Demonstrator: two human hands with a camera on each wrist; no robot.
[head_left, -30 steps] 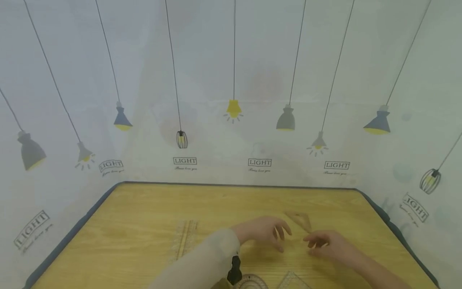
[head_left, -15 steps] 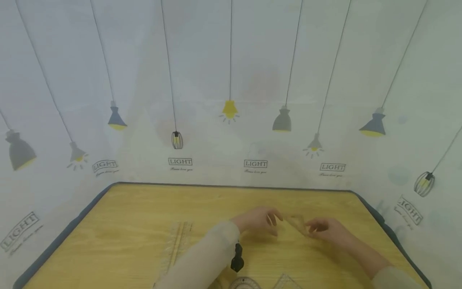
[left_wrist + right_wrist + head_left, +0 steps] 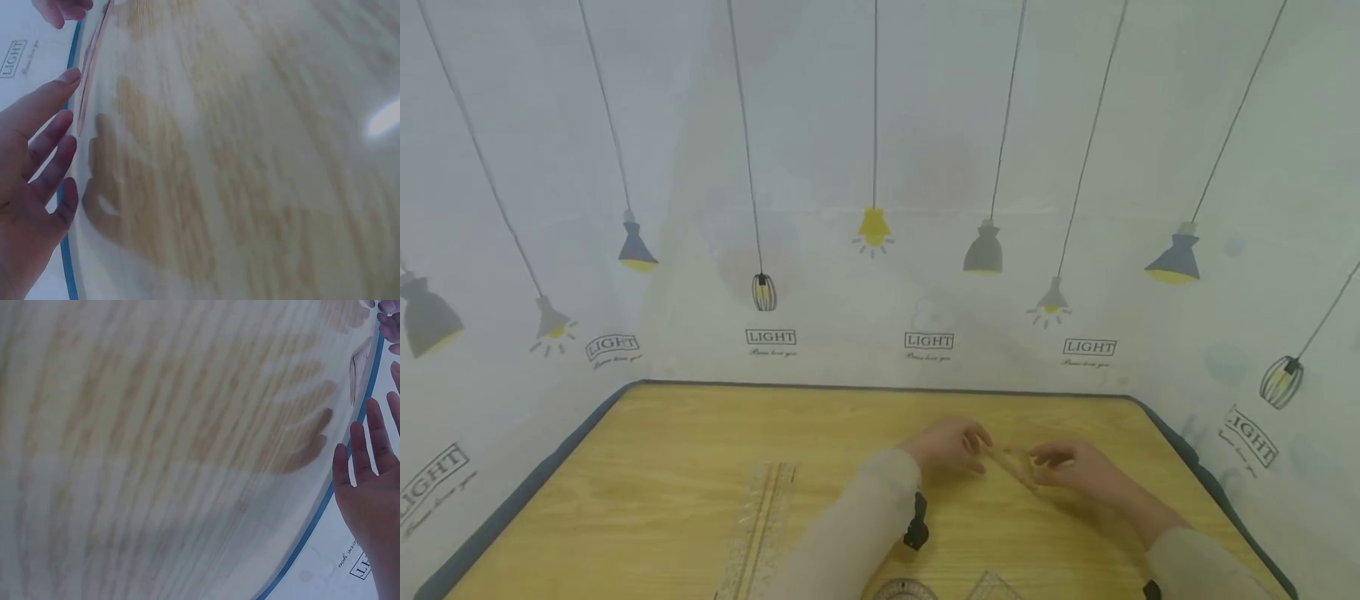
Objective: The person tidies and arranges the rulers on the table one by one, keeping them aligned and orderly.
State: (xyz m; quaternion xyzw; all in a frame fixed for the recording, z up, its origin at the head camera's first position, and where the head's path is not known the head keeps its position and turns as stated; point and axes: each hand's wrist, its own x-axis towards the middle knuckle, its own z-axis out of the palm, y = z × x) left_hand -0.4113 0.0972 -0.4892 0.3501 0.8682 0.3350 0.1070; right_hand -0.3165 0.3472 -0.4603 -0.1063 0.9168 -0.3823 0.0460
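Observation:
A triangular set square (image 3: 1017,473) lies on the far right half of the wooden table, between both hands. In the left wrist view the set square (image 3: 92,62) shows as a thin, reddish-edged sliver. The left hand (image 3: 951,443) hovers at its left corner, fingers loosely bent and parted, as the left hand (image 3: 37,150) shows up close. At the opposite side is the right hand (image 3: 1078,468), fingertips right by the edge. From the right wrist, the right hand (image 3: 375,469) has long, spread fingers beside the set square (image 3: 360,365).
A clear ruler (image 3: 754,533) lies left of the left sleeve. At the near edge are a round clear protractor (image 3: 905,590) and another clear square-cornered piece (image 3: 992,586). A dark rim borders the table (image 3: 662,433), with a lamp-printed wall covering (image 3: 850,367) behind it.
Both hands have moved forward to the two sides of the set square. The head view has shifted slightly, and the right sleeve has come into sight.

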